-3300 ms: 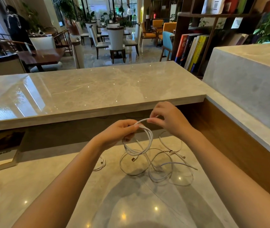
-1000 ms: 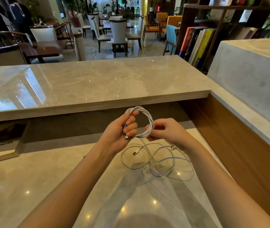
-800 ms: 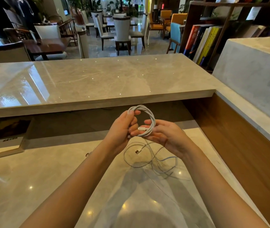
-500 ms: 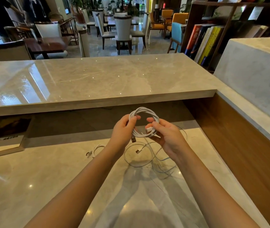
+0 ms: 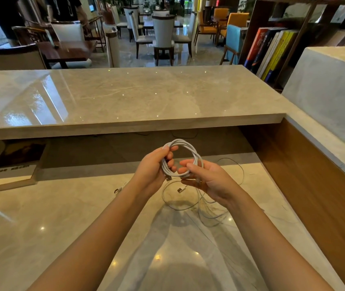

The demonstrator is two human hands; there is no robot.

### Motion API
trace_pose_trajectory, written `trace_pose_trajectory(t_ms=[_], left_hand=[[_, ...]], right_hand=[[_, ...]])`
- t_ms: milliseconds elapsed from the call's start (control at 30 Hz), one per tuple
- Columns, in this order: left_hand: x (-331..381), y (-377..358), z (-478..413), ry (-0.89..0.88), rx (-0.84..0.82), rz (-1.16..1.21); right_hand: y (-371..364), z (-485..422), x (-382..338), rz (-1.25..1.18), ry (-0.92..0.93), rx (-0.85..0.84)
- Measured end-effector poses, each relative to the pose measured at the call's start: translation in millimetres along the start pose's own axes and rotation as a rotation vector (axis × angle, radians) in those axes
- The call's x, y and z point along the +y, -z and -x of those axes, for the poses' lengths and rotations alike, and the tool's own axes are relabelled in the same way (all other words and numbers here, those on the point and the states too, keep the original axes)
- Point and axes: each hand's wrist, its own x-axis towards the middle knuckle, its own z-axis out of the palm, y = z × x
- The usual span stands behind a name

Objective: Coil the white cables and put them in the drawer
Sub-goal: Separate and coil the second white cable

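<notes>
A white cable wound into a small round coil (image 5: 188,147) is held upright above the lower marble desk (image 5: 51,217). My left hand (image 5: 152,169) grips the coil's left side with fingers through the loop. My right hand (image 5: 205,177) pinches the coil's lower right part between thumb and fingers. Under my hands, loose white cables (image 5: 180,198) lie in tangled loops on the desk, one metal plug showing. Another small white cable end (image 5: 118,189) lies just left of my left wrist. No drawer is in view.
A raised marble counter (image 5: 125,97) overhangs the back of the desk. A wooden side panel (image 5: 314,185) and stone ledge close the right side. A flat sign or book (image 5: 13,173) lies at the left under the overhang. Chairs, tables and bookshelves stand beyond.
The hanging cable has been wound up into a tight coil between my hands. My right hand moved from above the loop to its lower right, tucking the cable's end.
</notes>
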Motion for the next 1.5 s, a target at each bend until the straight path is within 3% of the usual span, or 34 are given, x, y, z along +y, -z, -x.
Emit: trace_pose_trajectory(t_ms=[167, 267, 467, 533, 600, 667, 733, 833, 967, 1067, 1133, 1167, 1233, 1333, 1433, 1500], left_hand=[[-1.0, 13.1, 0.8, 0.046, 0.051, 0.123], [-2.2, 19.8, 0.8, 0.098, 0.092, 0.257], [-13.6, 24.6, 1.4, 0.159, 0.133, 0.300], [-18.6, 25.1, 0.1, 0.176, 0.173, 0.141], [-23.4, 24.7, 1.8, 0.149, 0.254, -0.257], [-24.2, 23.3, 9.5, -0.020, 0.372, -0.726], [-19.4, 16.8, 24.8, -0.251, 0.326, -0.842], [-17.7, 7.7, 39.4, -0.277, 0.093, -0.772], [-22.3, 7.2, 39.7, -0.171, 0.109, -0.738], [-20.1, 9.5, 39.7, -0.052, 0.066, -0.612], [-16.0, 11.5, 39.0, 0.031, 0.013, -0.486], [-13.3, 11.5, 39.5, 0.069, -0.016, -0.425], [-9.7, 11.1, 39.9, 0.141, -0.069, -0.296], [-8.4, 6.2, 40.9, 0.201, -0.098, -0.129], [-6.9, 4.6, 42.6, 0.212, -0.130, -0.028], [-5.6, 5.8, 46.1, 0.176, -0.147, -0.126]], right_hand=[[1.6, -7.2, 4.4, 0.292, 0.061, 0.149], [4.4, -6.2, 3.6, 0.460, 0.138, 0.138], [0.8, -7.4, 2.4, 0.172, 0.019, -0.036], [-2.6, -8.7, 4.5, 0.092, -0.015, -0.077], [-6.3, -10.5, 4.5, 0.035, -0.006, -0.078], [-8.8, -12.2, 2.7, -0.033, 0.011, -0.056], [-10.2, -13.0, 0.1, -0.090, 0.014, -0.019], [-12.8, -14.1, 3.3, -0.119, -0.020, 0.072], [-16.1, -10.6, 8.2, 0.001, -0.064, 0.163], [-9.7, -4.2, 1.5, 0.484, -0.034, 0.185], [-1.2, -3.2, -6.2, 0.925, 0.116, 0.319], [2.2, -2.5, -12.8, 1.030, 0.224, 0.362], [6.9, -1.4, -28.2, 1.052, 0.334, 0.199], [7.4, 0.4, -35.9, 0.944, 0.243, -0.168], [4.9, 3.4, -29.9, 0.726, 0.205, -0.157], [3.3, 5.4, -23.5, 0.579, 0.177, -0.092]])
